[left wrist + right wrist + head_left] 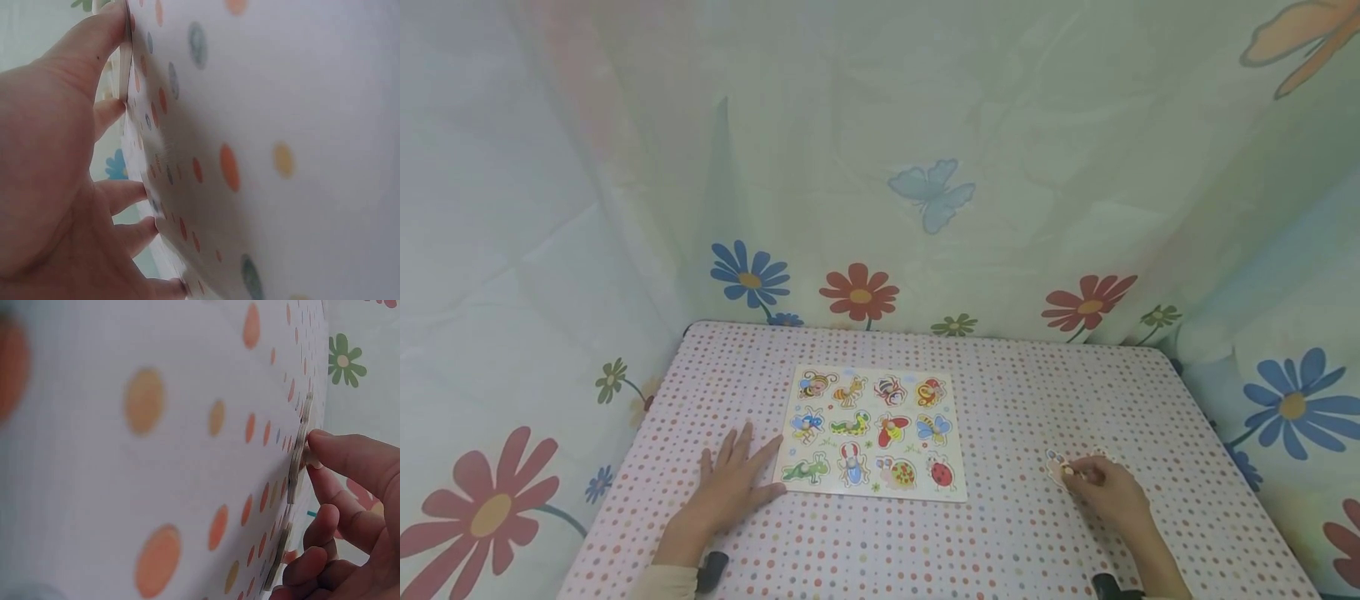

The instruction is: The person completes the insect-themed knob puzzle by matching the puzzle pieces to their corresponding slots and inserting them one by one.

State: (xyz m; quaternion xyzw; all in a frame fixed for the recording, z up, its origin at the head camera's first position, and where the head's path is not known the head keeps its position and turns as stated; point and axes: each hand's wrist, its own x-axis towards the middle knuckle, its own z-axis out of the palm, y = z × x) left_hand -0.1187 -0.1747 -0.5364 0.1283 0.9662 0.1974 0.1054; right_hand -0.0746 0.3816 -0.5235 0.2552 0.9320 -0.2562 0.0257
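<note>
A wooden peg puzzle board (871, 493) with colourful insect shapes lies on the dotted tabletop. My left hand (730, 483) rests with spread fingers beside it, thumb and index finger at its left edge; in the left wrist view, the fingertips (145, 189) press down on the cloth. Off to the right, my right hand (1108, 492) pinches the small knob of a puzzle piece (1056, 463) between thumb and index finger. In the right wrist view this flat wooden piece (297, 469) is close to the table. A second knobbed piece (279, 559) lies under the curled fingers, mostly hidden in the head view.
The table (1000, 392) wears a cloth with coloured dots. A curtain (820, 167) printed with flowers and butterflies hangs behind it and along both sides. A dark wrist strap piece (712, 572) shows by the left sleeve (666, 582).
</note>
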